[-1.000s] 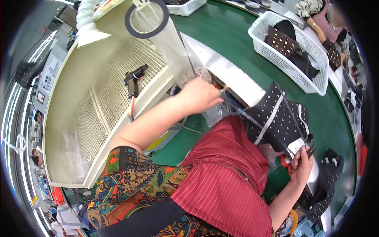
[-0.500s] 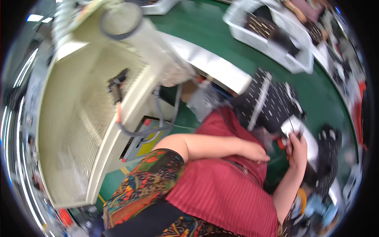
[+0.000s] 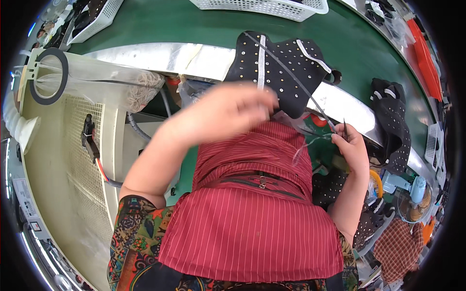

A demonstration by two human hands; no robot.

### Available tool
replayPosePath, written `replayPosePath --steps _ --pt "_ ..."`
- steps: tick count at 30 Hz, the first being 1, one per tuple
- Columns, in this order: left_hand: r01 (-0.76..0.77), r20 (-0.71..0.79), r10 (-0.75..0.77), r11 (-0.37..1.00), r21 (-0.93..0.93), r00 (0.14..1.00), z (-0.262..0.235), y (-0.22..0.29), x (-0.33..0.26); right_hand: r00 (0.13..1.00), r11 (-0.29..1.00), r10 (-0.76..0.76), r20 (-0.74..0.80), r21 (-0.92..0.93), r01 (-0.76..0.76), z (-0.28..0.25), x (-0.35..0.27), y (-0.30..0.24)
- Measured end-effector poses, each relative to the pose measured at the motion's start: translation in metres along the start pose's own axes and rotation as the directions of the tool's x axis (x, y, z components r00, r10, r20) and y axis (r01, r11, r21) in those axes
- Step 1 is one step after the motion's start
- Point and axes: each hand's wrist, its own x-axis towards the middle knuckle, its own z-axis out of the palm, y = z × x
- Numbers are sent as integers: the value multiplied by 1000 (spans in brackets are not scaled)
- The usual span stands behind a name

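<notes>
A black piece of fabric with white dots and pale strips (image 3: 286,65) lies over the table's metal edge in front of me. A thin dark cord (image 3: 306,92) runs diagonally across it to my right hand (image 3: 353,145). That hand is closed on dark, pointed thread snips (image 3: 345,128), tips up, and the cord's end is at its fingers. My left hand (image 3: 242,109) is near the fabric's lower left edge, its fingers smeared by motion; I see nothing held in it. Loose threads (image 3: 305,148) hang below the right hand.
On the left stands a cream cabinet with a mesh panel (image 3: 77,150), a dark ring (image 3: 48,76) and a clear bag of thread scraps (image 3: 144,89). A white basket (image 3: 272,10) stands on the green table (image 3: 160,29). More dotted fabric (image 3: 392,121) hangs at right, near a small blue fan (image 3: 416,189).
My view has turned, so the fabric appears more central. My left hand has risen from my apron toward the fabric. The right hand still holds the snips.
</notes>
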Motion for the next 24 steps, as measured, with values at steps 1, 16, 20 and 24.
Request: replayPosePath --steps 1,16,20,24 --pt "294 -168 -303 953 -75 938 -12 5 11 1000 1000 4 -13 2 -4 2 1 3" --pt "161 -540 -339 923 -349 770 -21 -79 70 976 982 -158 -147 78 171 0 -44 -19" --pt "131 -398 -495 737 -663 772 -5 -48 32 953 961 -225 -201 114 251 -28 -69 -23" --pt "27 -409 -563 610 -792 718 11 -63 19 930 979 -179 -322 32 200 -39 -48 -21"
